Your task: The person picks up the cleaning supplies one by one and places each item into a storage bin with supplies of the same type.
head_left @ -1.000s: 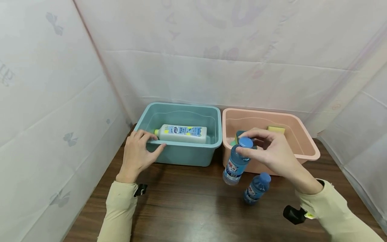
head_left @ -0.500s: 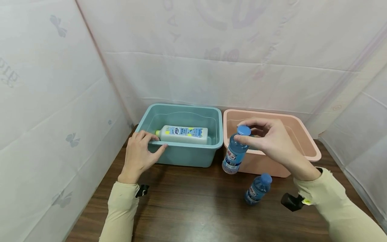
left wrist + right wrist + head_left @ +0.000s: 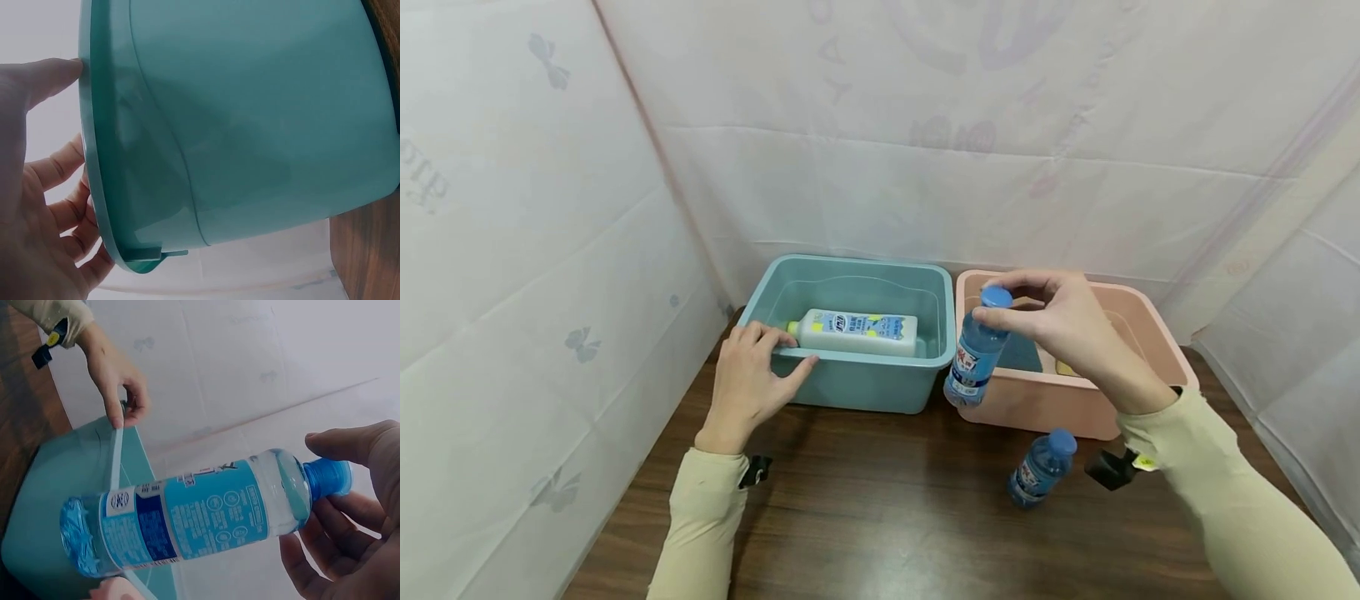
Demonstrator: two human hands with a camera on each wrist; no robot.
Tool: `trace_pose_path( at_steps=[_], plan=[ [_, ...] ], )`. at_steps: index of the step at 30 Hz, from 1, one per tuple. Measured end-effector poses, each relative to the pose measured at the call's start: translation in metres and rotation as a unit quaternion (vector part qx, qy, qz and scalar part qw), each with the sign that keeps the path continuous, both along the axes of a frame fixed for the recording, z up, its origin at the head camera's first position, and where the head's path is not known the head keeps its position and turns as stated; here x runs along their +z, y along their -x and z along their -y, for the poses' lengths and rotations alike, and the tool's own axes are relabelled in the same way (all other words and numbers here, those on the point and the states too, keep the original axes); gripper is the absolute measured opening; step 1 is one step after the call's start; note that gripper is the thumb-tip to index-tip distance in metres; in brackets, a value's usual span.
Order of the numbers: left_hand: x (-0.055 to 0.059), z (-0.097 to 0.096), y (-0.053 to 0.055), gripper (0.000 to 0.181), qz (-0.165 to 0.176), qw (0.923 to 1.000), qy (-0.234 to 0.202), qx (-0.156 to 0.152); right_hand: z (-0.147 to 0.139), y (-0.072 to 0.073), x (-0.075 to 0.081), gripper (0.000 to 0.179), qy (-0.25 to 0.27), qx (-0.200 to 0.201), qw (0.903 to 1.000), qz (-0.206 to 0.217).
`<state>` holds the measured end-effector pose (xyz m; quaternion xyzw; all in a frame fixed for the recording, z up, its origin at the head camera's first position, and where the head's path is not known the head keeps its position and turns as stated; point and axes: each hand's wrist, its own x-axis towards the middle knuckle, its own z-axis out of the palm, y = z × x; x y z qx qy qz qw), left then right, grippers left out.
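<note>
My right hand point(image 3: 1060, 321) pinches the blue cap of a clear plastic bottle point(image 3: 973, 358) between thumb and fingers. Blue liquid and a printed blue label show on this bottle, held off the table near the adjoining tub rims. In the right wrist view the bottle point(image 3: 200, 515) stretches away from my fingers. My left hand point(image 3: 748, 383) grips the front left rim of a teal plastic tub point(image 3: 857, 387), fingers over the edge and thumb along the front. Inside that tub a white bottle point(image 3: 857, 332) with a yellow-green cap lies on its side.
A pink tub point(image 3: 1037, 408) stands right of the teal one, with sponges point(image 3: 1021, 354) partly hidden behind my right hand. A second blue-capped bottle point(image 3: 1041, 468) stands on the dark wooden table point(image 3: 880, 500). Pale printed sheets point(image 3: 865, 167) hang behind and at the sides.
My right hand has lifted the bottle up and slightly left, from in front of the pink tub towards the teal one. The left hand stays on the rim.
</note>
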<state>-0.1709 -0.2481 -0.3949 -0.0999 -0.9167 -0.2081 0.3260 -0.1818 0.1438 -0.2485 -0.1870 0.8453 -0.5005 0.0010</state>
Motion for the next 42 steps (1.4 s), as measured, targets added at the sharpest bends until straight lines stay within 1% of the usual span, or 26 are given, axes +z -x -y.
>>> trace_pose_path(
  at_steps=[2, 7, 14, 23, 28, 35, 42],
  plan=[
    [0.001, -0.001, -0.001, 0.037, 0.005, 1.0000, 0.004, 0.004, 0.003, 0.004, 0.002, 0.040, -0.007, -0.004, 0.9999, -0.011],
    [0.002, -0.004, -0.002, 0.038, 0.017, 0.9997, 0.006, 0.013, 0.014, 0.011, 0.006, 0.038, 0.000, -0.007, 0.9995, -0.031],
    [0.003, -0.008, -0.001, 0.039, 0.020, 0.9997, 0.006, 0.012, 0.021, 0.018, 0.011, 0.037, 0.012, 0.011, 0.9995, -0.029],
    [0.004, -0.009, -0.002, 0.040, 0.022, 0.9996, 0.007, 0.017, 0.032, 0.026, 0.017, 0.039, -0.012, 0.010, 0.9987, -0.047],
    [0.004, -0.009, -0.001, 0.039, 0.026, 0.9995, 0.007, 0.019, 0.036, 0.031, 0.016, 0.040, -0.007, 0.010, 0.9989, -0.045],
    [0.003, -0.011, -0.002, 0.040, 0.031, 0.9993, 0.008, 0.021, 0.038, 0.038, 0.011, 0.035, -0.002, 0.003, 0.9988, -0.049],
    [0.004, -0.012, -0.002, 0.041, 0.028, 0.9993, 0.008, 0.022, 0.042, 0.043, 0.012, 0.037, -0.001, -0.007, 0.9988, -0.048]
  ],
)
